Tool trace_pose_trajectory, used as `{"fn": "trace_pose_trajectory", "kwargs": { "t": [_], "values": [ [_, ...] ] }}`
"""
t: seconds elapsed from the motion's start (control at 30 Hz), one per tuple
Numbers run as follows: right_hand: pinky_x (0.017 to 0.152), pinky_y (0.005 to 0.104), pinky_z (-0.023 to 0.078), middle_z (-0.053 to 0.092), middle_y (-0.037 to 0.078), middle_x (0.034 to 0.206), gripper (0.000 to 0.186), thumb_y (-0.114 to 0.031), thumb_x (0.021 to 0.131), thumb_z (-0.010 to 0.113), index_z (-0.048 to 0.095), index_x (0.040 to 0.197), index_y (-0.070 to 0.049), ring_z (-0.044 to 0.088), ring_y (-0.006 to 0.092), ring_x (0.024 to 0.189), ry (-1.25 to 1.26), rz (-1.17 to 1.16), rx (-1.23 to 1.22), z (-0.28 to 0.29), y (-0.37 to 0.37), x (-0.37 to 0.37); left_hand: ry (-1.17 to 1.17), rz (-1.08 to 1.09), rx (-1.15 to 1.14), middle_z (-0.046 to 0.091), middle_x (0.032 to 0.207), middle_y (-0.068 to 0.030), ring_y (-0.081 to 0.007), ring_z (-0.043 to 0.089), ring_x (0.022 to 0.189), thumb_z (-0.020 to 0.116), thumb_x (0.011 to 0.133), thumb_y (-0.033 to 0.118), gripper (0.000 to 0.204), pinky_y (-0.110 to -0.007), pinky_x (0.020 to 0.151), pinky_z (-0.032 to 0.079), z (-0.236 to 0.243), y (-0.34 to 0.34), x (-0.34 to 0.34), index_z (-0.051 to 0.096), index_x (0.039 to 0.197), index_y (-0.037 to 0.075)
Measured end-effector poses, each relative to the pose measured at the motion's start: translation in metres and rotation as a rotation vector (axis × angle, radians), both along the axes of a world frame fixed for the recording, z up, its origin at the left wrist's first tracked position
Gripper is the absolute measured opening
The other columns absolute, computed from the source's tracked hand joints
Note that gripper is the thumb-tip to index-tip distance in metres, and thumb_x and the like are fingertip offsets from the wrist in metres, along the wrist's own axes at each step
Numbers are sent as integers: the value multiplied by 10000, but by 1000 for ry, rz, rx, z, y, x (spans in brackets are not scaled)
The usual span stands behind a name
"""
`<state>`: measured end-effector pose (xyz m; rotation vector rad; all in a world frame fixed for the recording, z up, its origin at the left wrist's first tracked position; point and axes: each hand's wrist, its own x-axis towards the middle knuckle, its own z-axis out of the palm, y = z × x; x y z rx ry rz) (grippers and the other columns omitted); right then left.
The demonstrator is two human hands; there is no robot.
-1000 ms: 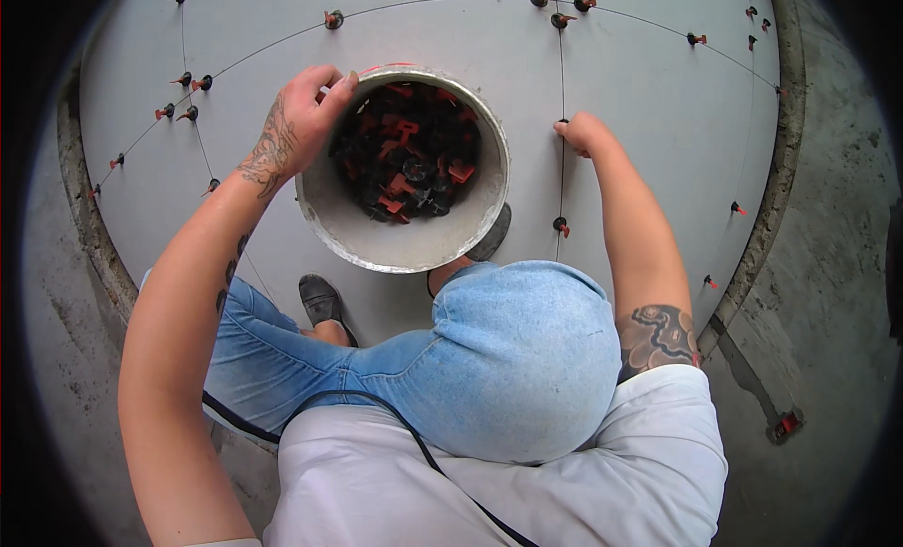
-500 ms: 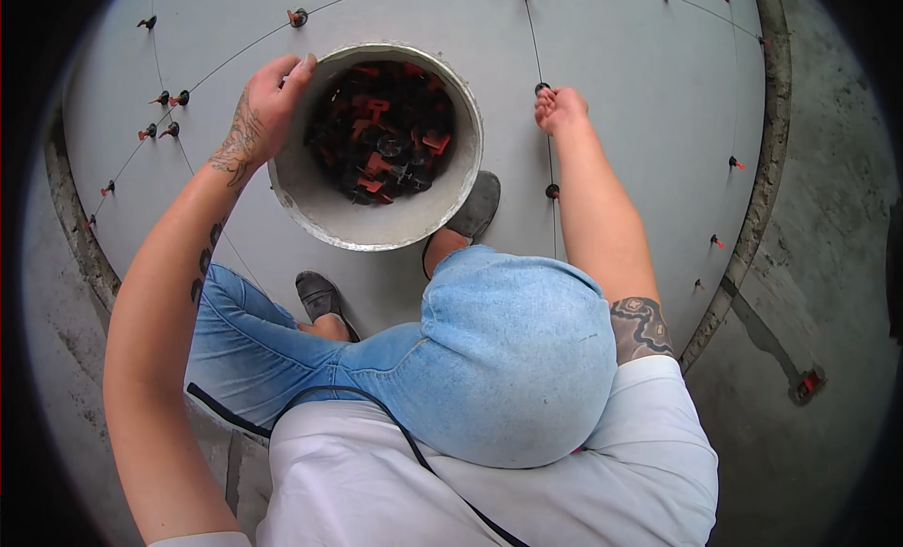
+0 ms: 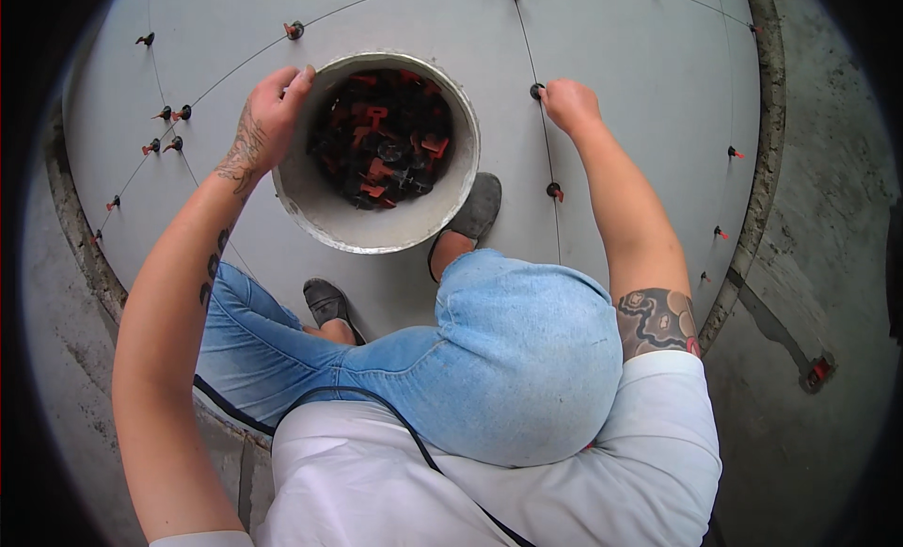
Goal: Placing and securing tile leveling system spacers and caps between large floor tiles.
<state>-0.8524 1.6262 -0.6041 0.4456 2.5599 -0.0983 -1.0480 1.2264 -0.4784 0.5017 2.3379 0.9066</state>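
Observation:
My left hand (image 3: 275, 114) is closed over the left rim of a round grey bucket (image 3: 467, 161). Inside the bucket lies a heap of red and black tile levelling clips (image 3: 381, 152). To the right, my right hand (image 3: 572, 105) pinches at a tile levelling clip (image 3: 536, 92) standing in a joint between large grey tiles. Its round black base shows beside my fingertips, which hide the rest. Nearer me in the same joint stands another levelling clip (image 3: 554, 190), black with a red handle.
Several more levelling clips (image 3: 182, 112) stand along the tile joints. My shoes (image 3: 480, 208) are on the grey tiles (image 3: 640, 86), close to the bucket. A rough edge (image 3: 773, 105) borders the tiles at right, with bare concrete (image 3: 828, 199) beyond, where a red piece (image 3: 819, 370) lies.
My right hand has turned at the same clip, so its back now faces up and the clip's black base shows more. My left hand stays on the bucket rim. The view has shifted slightly.

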Motion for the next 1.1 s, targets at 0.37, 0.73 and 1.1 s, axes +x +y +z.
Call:
{"fn": "trace_pose_trajectory", "kwargs": {
  "t": [0.37, 0.73, 1.1],
  "values": [
    [732, 495, 523, 683, 210, 899, 431, -363, 929, 447, 701, 830, -29, 646, 401, 851, 25, -295, -16, -10, -18, 7, -4, 2, 16, 529, 763, -187, -266, 527, 753, 459, 944, 483, 537, -365, 754, 442, 1, -4, -1, 543, 893, -45],
    [441, 322, 457, 499, 32, 594, 320, -355, 918, 504, 603, 830, -64, 536, 169, 465, -57, -1232, -564, -25, -14, -8, -21, 8, -1, 508, 750, -180, -249, 501, 746, 449, 947, 482, 535, -364, 743, 432, 1, -5, -1, 522, 882, -44],
    [602, 390, 519, 653, 118, 721, 256, -252, 830, 522, 618, 780, -20, 639, 249, 625, -193, -893, -294, -29, -5, -14, 5, 5, 12, 499, 736, -174, -254, 494, 730, 450, 944, 499, 555, -363, 738, 434, -2, -2, 0, 519, 869, -46]
  ]
}}
